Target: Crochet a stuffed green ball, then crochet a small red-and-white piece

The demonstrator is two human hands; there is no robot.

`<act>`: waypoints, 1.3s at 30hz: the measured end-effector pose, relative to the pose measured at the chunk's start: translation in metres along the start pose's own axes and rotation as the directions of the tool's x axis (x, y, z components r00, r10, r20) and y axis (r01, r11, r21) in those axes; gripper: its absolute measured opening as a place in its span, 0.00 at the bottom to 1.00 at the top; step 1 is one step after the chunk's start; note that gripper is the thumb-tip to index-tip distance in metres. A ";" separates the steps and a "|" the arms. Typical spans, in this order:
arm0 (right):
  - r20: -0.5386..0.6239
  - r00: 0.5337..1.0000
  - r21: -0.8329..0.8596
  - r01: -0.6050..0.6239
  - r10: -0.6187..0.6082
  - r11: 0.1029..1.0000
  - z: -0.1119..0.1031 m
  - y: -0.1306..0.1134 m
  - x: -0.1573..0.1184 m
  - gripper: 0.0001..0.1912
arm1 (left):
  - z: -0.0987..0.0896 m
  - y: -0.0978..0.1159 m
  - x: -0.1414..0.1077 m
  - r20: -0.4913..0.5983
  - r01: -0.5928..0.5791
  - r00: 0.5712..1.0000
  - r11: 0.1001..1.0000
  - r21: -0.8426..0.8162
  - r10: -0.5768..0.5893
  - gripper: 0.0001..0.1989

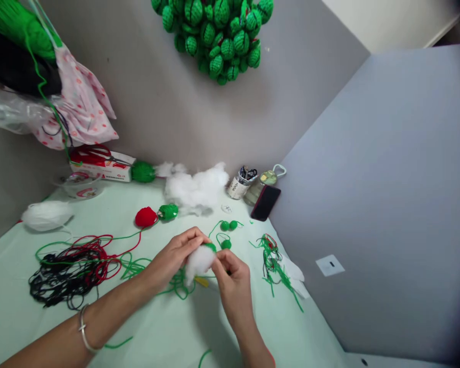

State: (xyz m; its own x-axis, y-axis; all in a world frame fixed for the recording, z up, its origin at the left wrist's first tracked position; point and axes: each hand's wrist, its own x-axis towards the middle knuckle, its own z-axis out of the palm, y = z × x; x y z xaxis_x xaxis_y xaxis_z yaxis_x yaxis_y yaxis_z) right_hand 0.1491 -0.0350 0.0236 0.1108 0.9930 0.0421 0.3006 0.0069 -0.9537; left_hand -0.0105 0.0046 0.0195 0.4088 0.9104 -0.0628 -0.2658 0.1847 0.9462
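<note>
A tuft of white stuffing [199,261] and a small green crocheted piece [210,247] are together between my two hands, over the table's middle. My left hand [186,246] curls round them from the left, fingers closed. From the right, my right hand [232,271] pinches at their edge; its fingertips partly hide what they grip, which looks like the stuffing. Just behind lie small green crocheted balls [229,225] with yarn tails and another green ball [226,244]. A yellow tool [201,281] shows beneath the stuffing.
A heap of stuffing [197,189] sits at the back. Tangled black yarn [67,273] and a red yarn ball [146,217] lie left. A phone [266,202] leans near a pen can [240,184]. Yarn scraps [276,263] lie right. Crocheted green pieces [222,38] hang above.
</note>
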 end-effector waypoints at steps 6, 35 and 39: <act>0.057 0.998 0.040 0.014 -0.016 0.999 -0.005 -0.003 0.001 0.15 | -0.004 -0.002 0.003 0.088 0.012 0.996 0.999 -0.046 -0.008 0.14; 0.149 0.989 -0.038 0.014 -0.008 0.999 -0.007 -0.015 -0.010 0.15 | 0.012 -0.008 -0.004 -0.046 -0.204 0.975 0.963 0.178 0.215 0.07; 0.208 0.978 -0.078 0.012 0.005 0.997 0.003 -0.018 -0.019 0.15 | 0.009 -0.022 -0.002 -0.148 -0.215 0.954 0.940 0.263 0.260 0.05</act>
State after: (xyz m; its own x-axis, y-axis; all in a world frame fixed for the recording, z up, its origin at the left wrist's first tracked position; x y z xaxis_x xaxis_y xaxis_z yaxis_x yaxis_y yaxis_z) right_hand 0.1387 -0.0532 0.0394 -0.0871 0.9959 -0.0252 0.3746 0.0093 -0.9271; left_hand 0.0025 -0.0042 0.0018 0.1918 0.9715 0.1390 -0.1081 -0.1198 0.9869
